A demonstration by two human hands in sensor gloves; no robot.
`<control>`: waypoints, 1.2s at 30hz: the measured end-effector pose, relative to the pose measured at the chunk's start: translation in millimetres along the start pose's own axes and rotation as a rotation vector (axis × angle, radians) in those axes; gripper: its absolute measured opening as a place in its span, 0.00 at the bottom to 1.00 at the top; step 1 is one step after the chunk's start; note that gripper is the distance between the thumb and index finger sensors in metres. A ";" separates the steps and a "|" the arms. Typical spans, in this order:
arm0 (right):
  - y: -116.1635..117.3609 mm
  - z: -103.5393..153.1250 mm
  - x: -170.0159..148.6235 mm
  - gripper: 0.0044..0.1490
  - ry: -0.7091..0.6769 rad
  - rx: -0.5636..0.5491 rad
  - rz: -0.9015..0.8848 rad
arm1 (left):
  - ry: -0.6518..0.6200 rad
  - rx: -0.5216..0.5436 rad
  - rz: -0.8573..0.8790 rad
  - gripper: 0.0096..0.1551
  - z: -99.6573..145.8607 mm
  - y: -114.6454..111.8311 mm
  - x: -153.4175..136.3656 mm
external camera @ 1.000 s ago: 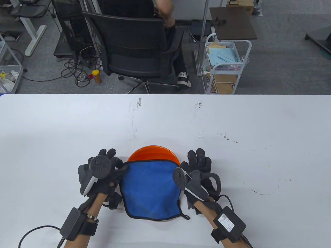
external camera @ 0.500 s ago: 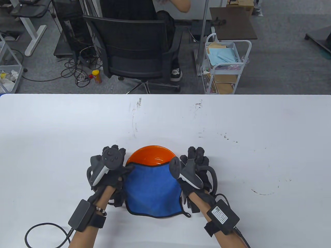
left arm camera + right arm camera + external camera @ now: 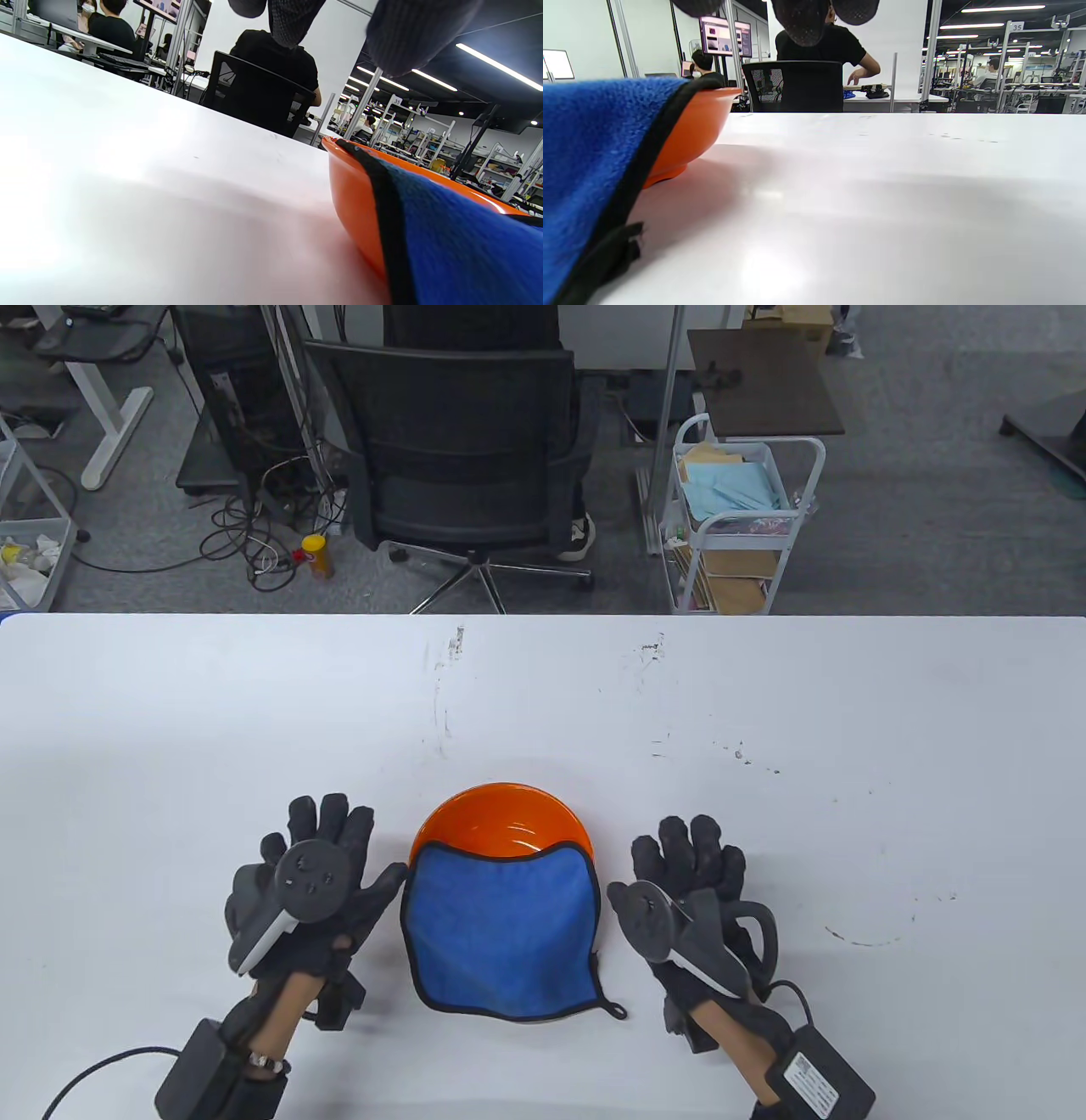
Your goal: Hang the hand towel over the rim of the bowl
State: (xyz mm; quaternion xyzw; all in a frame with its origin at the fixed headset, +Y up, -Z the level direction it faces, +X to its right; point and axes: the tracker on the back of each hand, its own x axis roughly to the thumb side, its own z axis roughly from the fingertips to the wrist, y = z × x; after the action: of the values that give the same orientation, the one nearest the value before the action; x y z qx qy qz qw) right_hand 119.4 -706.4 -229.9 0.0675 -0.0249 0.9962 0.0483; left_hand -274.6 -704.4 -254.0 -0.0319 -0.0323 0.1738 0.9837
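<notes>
A blue hand towel [image 3: 502, 933] with black edging lies draped over the near part of an orange bowl [image 3: 501, 819], covering its near rim and hanging down to the table. The bowl's far half shows. My left hand [image 3: 327, 857] is flat and spread just left of the towel, holding nothing. My right hand [image 3: 687, 861] is spread just right of it, also empty. The left wrist view shows the bowl's side [image 3: 354, 203] with the towel [image 3: 458, 237] over it. The right wrist view shows the towel [image 3: 589, 156] over the bowl [image 3: 689, 131].
The white table [image 3: 848, 780] carries only faint marks. Beyond its far edge stand an office chair [image 3: 462, 449] and a white cart [image 3: 738, 517]. Glove cables trail off near the table's front edge.
Both hands let go of the towel's top corners and moved outward and back, fingers spreading. The towel's far edge settled onto the bowl.
</notes>
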 end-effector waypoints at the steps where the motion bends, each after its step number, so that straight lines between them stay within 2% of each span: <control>1: -0.7 4.7 -4.9 0.45 -0.017 -0.016 -0.007 | 0.005 -0.009 -0.003 0.49 6.5 -0.1 -2.9; 3: -1.9 17.8 -17.5 0.44 -0.019 -0.090 -0.037 | -0.004 -0.014 -0.027 0.49 24.5 -3.0 -9.4; 5: -0.2 27.5 -27.1 0.43 -0.047 -0.143 -0.063 | -0.001 0.034 -0.047 0.49 37.8 -9.0 -12.3; 9: 5.6 33.1 -35.6 0.44 0.003 -0.145 -0.048 | -0.010 0.035 -0.108 0.49 49.2 -24.0 -14.1; 12: 11.1 37.1 -36.3 0.46 0.026 -0.091 -0.080 | 0.001 -0.014 -0.110 0.48 51.1 -32.3 -14.1; 19: 31.1 37.8 -46.9 0.47 0.038 -0.018 -0.030 | 0.007 -0.082 -0.143 0.49 50.8 -44.5 -22.1; 23: 33.6 36.5 -55.0 0.46 0.061 -0.031 -0.061 | -0.073 -0.080 -0.103 0.49 46.8 -46.5 -26.0; 36: 32.0 43.2 -52.8 0.48 0.031 -0.034 -0.056 | -0.057 -0.091 -0.116 0.48 45.3 -49.7 -27.8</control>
State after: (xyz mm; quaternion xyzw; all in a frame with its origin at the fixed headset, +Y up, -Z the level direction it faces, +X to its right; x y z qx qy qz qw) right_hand 174.0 -745.5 -195.7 0.0519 -0.0392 0.9949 0.0776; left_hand -287.2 -758.2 -206.7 -0.0697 -0.0698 0.1155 0.9884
